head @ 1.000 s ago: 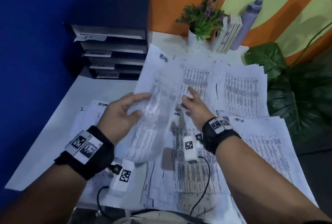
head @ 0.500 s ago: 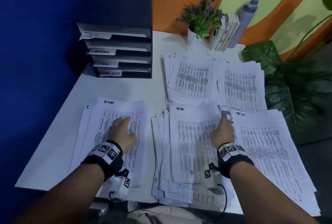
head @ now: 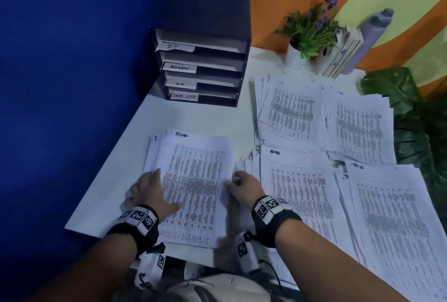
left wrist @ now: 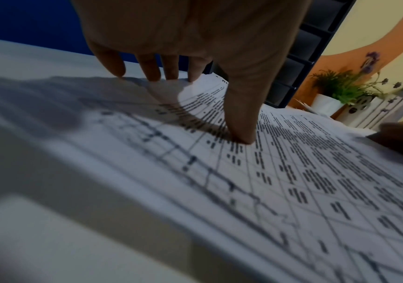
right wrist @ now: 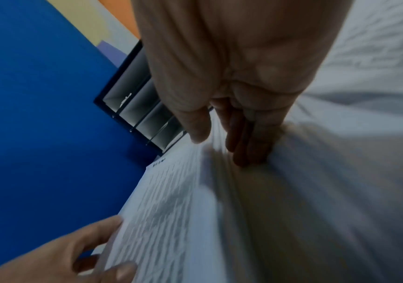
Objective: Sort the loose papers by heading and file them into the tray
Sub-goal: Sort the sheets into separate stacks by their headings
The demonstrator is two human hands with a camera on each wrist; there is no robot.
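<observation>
A black tray point(head: 208, 11) with slots labelled IT, ADMIN, H.R and TASK LIST stands at the back left of the white table point(head: 193, 117). In front of me lies a pile of printed sheets headed ADMIN point(head: 193, 180). My left hand point(head: 154, 190) rests on its left edge, fingers straight and thumb pressing on the top sheet point(left wrist: 340, 191). My right hand point(head: 238, 180) pinches the pile's right edge, thumb on top and fingers curled beside it point(right wrist: 219, 141). Beside it, a second pile point(head: 302, 192) also shows ADMIN on top.
More paper piles cover the right half: a TASK LIST pile point(head: 391, 217), an IT pile point(head: 290, 112) and one further right point(head: 360, 127). A potted plant point(head: 312, 28), books point(head: 343, 52) and a bottle point(head: 370, 40) stand at the back. Large leaves point(head: 416, 132) overhang the right edge.
A sheet held in the air went down onto the left ADMIN pile. My right hand then moved from the middle pile to that pile's right edge; my left hand slid to its left edge.
</observation>
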